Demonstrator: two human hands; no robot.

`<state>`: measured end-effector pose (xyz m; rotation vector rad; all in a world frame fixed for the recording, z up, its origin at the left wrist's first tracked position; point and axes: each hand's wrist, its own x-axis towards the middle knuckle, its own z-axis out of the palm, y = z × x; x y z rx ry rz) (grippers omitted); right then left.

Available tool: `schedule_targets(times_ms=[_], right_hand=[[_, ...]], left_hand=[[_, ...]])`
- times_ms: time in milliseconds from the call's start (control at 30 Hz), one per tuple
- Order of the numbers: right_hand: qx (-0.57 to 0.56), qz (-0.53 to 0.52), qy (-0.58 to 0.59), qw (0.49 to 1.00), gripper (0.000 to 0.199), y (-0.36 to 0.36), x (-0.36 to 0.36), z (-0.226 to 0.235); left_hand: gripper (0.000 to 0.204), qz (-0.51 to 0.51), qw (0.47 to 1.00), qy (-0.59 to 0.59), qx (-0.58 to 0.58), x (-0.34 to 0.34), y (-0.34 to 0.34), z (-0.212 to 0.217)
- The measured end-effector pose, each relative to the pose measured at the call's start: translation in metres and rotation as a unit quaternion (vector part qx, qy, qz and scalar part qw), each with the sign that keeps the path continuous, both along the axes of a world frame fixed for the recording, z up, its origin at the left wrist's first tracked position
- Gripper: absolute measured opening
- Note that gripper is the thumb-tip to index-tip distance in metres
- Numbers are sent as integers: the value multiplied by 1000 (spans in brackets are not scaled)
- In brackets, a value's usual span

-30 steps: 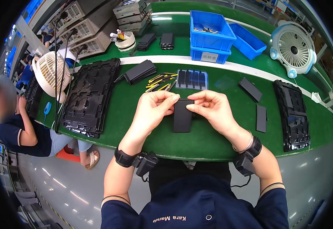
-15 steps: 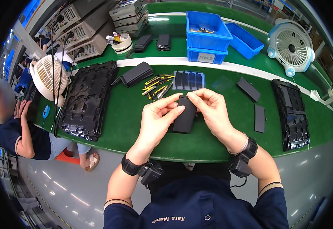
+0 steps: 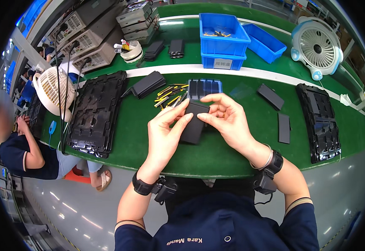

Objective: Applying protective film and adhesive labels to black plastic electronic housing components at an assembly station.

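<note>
A flat black block (image 3: pixel 194 125) is held just above the near middle of a green table (image 3: pixel 232 164), its top end tipped slightly to the right. Its left edge, near the top, is pinched between the thumb and forefinger of the left hand (image 3: pixel 165 129). Its upper right side is touched by the thumb of the right hand (image 3: pixel 232 125), whose forefinger is spread apart from that thumb; whether the block is also gripped from behind by the other fingers cannot be told. Just beyond the hands, yellow-and-black strips (image 3: pixel 170 95) are scattered, and beside them a clear blue sheet (image 3: pixel 205 88) is laid with dark bars. A fanned pile of black blocks (image 3: pixel 148 85) is set to the left of the strips; two loose blocks (image 3: pixel 283 128) are placed to the right. The table is flanked by black trays, stacked on the left (image 3: pixel 95 113) and right (image 3: pixel 319 123). Farther back, blue bins (image 3: pixel 224 41) and a white fan (image 3: pixel 317 49) are stood. At far left, a co-worker (image 3: pixel 31 152) is seated.
</note>
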<state>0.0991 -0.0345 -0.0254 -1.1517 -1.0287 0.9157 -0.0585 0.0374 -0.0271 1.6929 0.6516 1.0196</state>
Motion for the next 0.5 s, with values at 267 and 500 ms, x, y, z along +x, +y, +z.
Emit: schedule_targets(times_ms=[267,500], right_hand=[[15,7,18,1000,30,-1,0,0],[15,14,11,1000,32,-2,-2,0]], left_hand=[[38,-13,995,-62,-74,0,-13,4],[38,-40,996,-56,-60,-3,-11,2]])
